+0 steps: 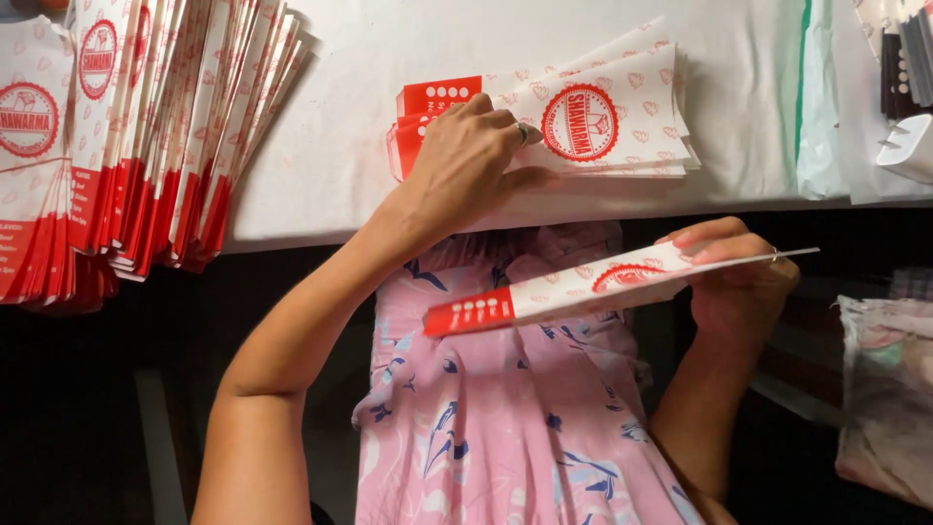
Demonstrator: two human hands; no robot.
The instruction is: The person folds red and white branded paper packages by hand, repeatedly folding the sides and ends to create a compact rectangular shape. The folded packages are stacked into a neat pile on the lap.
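Paper sleeve (583, 287) in right hand (739, 282), level

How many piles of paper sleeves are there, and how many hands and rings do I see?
Piles of red-and-white paper sleeves on the table: 2, the small pile and the big fanned pile
Sleeves held off the table: 1, the held sleeve
Hands: 2, left hand and right hand
Rings: 2, ring and second ring
Total: 7

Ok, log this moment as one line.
left hand: on paper sleeve stack | right hand: holds paper sleeve | table: fanned sleeve pile
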